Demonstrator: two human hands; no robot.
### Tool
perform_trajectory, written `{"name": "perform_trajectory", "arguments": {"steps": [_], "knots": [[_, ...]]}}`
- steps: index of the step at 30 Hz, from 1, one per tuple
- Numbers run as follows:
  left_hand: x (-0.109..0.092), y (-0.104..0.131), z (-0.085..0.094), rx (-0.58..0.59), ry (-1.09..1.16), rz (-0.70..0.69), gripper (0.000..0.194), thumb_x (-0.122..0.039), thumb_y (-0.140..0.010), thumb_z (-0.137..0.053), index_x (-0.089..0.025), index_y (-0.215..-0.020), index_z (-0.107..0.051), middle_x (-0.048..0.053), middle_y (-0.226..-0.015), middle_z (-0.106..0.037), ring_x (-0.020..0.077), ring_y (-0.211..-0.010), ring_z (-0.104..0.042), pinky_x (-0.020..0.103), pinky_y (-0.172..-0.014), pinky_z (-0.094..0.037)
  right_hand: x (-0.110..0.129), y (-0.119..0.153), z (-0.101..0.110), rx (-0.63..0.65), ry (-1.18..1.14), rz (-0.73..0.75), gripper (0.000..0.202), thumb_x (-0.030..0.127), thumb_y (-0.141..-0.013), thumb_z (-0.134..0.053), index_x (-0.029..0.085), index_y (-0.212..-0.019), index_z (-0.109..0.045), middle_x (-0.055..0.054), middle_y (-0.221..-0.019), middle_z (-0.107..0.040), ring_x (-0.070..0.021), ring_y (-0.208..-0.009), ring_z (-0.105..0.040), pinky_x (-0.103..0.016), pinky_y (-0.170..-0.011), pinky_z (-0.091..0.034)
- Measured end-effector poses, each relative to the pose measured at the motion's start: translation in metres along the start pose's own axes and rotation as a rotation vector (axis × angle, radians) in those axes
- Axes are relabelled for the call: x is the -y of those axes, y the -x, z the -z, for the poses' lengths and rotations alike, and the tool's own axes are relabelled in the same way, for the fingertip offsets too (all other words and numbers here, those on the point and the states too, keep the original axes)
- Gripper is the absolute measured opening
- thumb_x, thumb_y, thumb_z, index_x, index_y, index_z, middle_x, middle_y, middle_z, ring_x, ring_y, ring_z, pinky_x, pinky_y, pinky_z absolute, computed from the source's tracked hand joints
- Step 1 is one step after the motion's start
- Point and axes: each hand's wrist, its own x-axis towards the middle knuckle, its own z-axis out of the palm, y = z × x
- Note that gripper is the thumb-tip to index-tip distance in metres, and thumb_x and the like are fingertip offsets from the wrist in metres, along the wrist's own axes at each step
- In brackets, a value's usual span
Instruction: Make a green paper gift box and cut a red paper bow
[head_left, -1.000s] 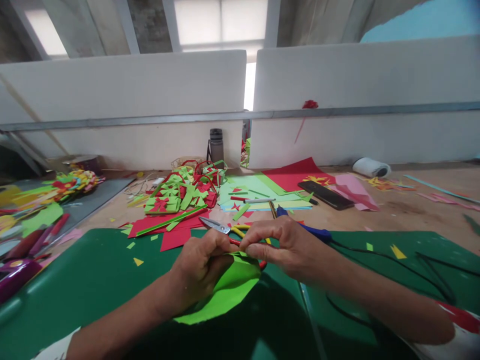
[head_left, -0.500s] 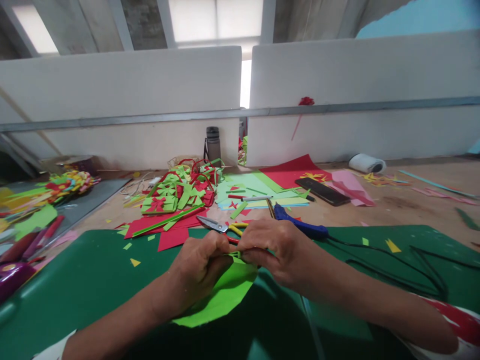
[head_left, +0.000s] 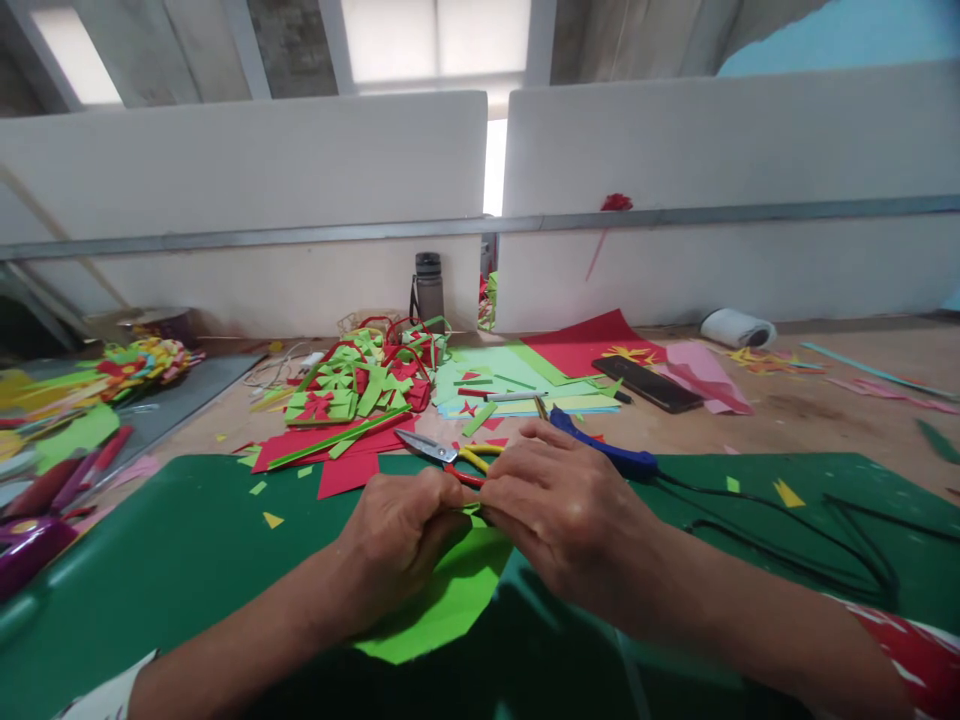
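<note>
While the left hand (head_left: 401, 535) keeps a tight, closed grip on a bright green, thin, angular-edged paper sheet (head_left: 442, 600), the right hand (head_left: 570, 505) pinches at its small folded top end, fingertips partly hidden. Sheet sits between the hands, over a smooth, glossy dark green mat (head_left: 172, 550) on the brown tabletop (head_left: 795, 410). Just beyond the hands: metal-bladed scissors with red and yellow handles (head_left: 431, 447), partly covered by the fingers, and a blue plastic tool with black cord (head_left: 604, 447). Farther out: flat red paper pieces (head_left: 349, 475), a jumbled red-and-green folded-paper pile (head_left: 360, 375), black flat phone (head_left: 649, 384), grey cylindrical bottle (head_left: 430, 290).
</note>
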Motion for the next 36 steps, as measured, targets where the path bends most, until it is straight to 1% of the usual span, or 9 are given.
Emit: {"name": "perform_trajectory", "arguments": {"steps": [4, 7, 13, 18, 22, 26, 28, 31, 36], "knots": [[0.001, 0.0, 0.001, 0.029, 0.006, -0.044, 0.01, -0.016, -0.09, -0.044, -0.019, -0.085, -0.052, -0.004, -0.058, -0.059, 0.0083, -0.048, -0.05, 0.02, -0.05, -0.033, -0.002, 0.001, -0.002, -0.003, 0.007, 0.037, 0.023, 0.004, -0.083, -0.045, 0.013, -0.068, -0.061, -0.004, -0.065, -0.058, -0.0147, -0.061, -0.048, -0.034, -0.07, -0.039], [0.002, 0.0, 0.002, 0.051, 0.005, -0.066, 0.012, -0.015, -0.09, -0.043, -0.018, -0.086, -0.054, -0.002, -0.062, -0.063, 0.0093, -0.053, -0.055, 0.02, -0.053, -0.036, -0.003, 0.002, -0.002, 0.017, -0.026, 0.039, 0.022, 0.005, -0.084, -0.046, 0.012, -0.071, -0.063, -0.006, -0.067, -0.06, -0.0151, -0.064, -0.05, -0.031, -0.065, -0.04], [0.001, 0.003, 0.002, 0.059, -0.022, -0.055, 0.014, -0.015, -0.09, -0.043, -0.018, -0.087, -0.057, 0.001, -0.067, -0.066, 0.0103, -0.057, -0.059, 0.02, -0.055, -0.04, -0.001, 0.001, -0.002, 0.017, -0.027, 0.059, 0.028, 0.005, -0.086, -0.043, 0.011, -0.066, -0.062, -0.006, -0.065, -0.06, -0.0144, -0.06, -0.05, -0.028, -0.058, -0.038], [-0.001, 0.003, 0.0, -0.001, -0.008, -0.067, 0.015, -0.02, -0.092, -0.042, -0.018, -0.091, -0.057, 0.0, -0.066, -0.065, 0.0102, -0.055, -0.059, 0.019, -0.055, -0.042, 0.001, 0.0, -0.004, -0.053, 0.014, 0.113, 0.028, 0.004, -0.082, -0.046, 0.012, -0.059, -0.059, -0.004, -0.059, -0.056, -0.0135, -0.055, -0.044, -0.029, -0.054, -0.035], [0.002, 0.003, -0.002, -0.027, 0.043, -0.117, 0.013, -0.018, -0.091, -0.044, -0.017, -0.095, -0.056, 0.0, -0.068, -0.066, 0.0095, -0.057, -0.06, 0.018, -0.057, -0.045, 0.0, 0.002, -0.009, -0.111, 0.07, 0.17, 0.026, 0.004, -0.08, -0.047, 0.012, -0.059, -0.06, -0.005, -0.059, -0.056, -0.0142, -0.056, -0.044, -0.031, -0.057, -0.037], [0.007, 0.004, -0.004, -0.017, 0.021, -0.121, 0.014, -0.017, -0.09, -0.044, -0.015, -0.092, -0.058, 0.001, -0.066, -0.065, 0.0091, -0.059, -0.06, 0.018, -0.058, -0.047, -0.004, 0.006, -0.014, -0.108, 0.057, 0.154, 0.021, 0.001, -0.082, -0.044, 0.008, -0.076, -0.064, -0.008, -0.07, -0.062, -0.0172, -0.066, -0.053, -0.033, -0.064, -0.043], [0.008, 0.004, -0.005, -0.037, 0.03, -0.131, 0.015, -0.016, -0.09, -0.043, -0.014, -0.092, -0.058, 0.002, -0.066, -0.065, 0.0089, -0.059, -0.061, 0.018, -0.059, -0.047, -0.005, 0.006, -0.015, -0.102, 0.036, 0.145, 0.022, 0.001, -0.082, -0.043, 0.007, -0.081, -0.064, -0.01, -0.074, -0.064, -0.0186, -0.069, -0.056, -0.034, -0.066, -0.045], [0.008, 0.003, -0.006, -0.076, 0.064, -0.137, 0.014, -0.015, -0.089, -0.044, -0.013, -0.093, -0.058, 0.002, -0.065, -0.065, 0.0091, -0.059, -0.061, 0.018, -0.059, -0.048, -0.004, 0.006, -0.014, -0.105, 0.021, 0.136, 0.023, 0.0, -0.081, -0.042, 0.007, -0.08, -0.064, -0.01, -0.072, -0.063, -0.0191, -0.069, -0.056, -0.034, -0.066, -0.045], [0.006, 0.002, -0.005, -0.096, 0.106, -0.153, 0.014, -0.014, -0.089, -0.046, -0.012, -0.094, -0.059, 0.004, -0.069, -0.067, 0.0102, -0.063, -0.062, 0.02, -0.063, -0.05, -0.003, 0.007, -0.014, -0.114, 0.03, 0.153, 0.02, -0.001, -0.079, -0.045, 0.008, -0.075, -0.062, -0.008, -0.068, -0.061, -0.0171, -0.062, -0.052, -0.034, -0.062, -0.044]]}}
